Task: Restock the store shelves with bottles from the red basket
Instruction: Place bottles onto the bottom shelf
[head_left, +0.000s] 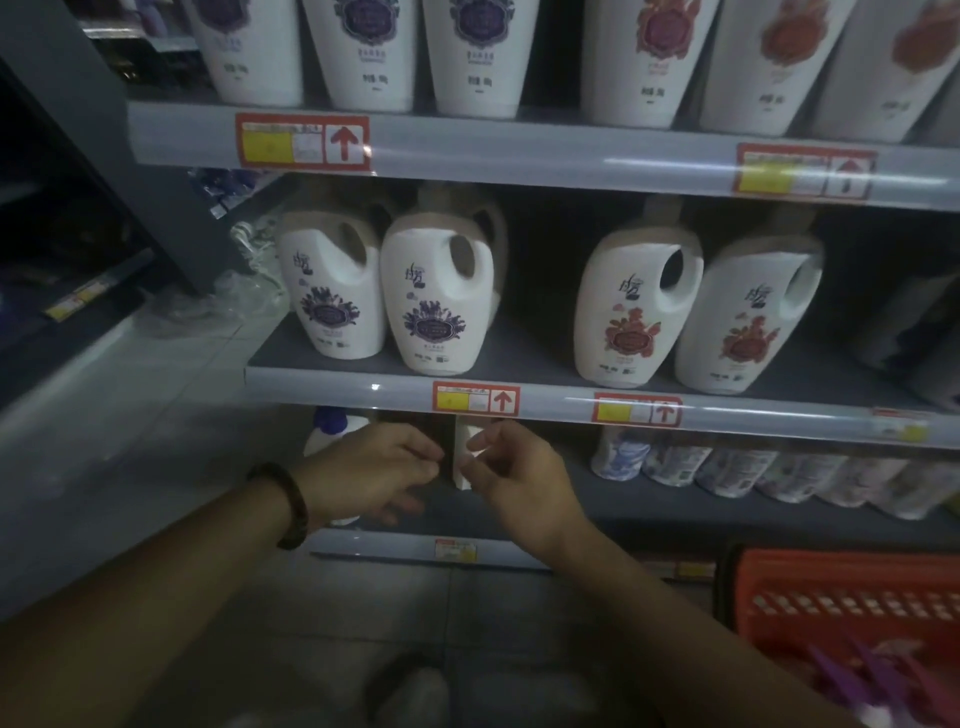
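Grey metal store shelves (519, 156) carry white handled detergent jugs (436, 301) on the middle tier. A red plastic mesh basket (831, 587) sits at the lower right with blurred purple-topped bottles (878, 675) inside. At the bottom tier, the left hand (374, 473) and right hand (514, 478) curl loosely either side of a slim white bottle (461, 467). Whether either hand grips it cannot be told.

2 grips (371, 470) (519, 486), 1 red bskt (852, 592)
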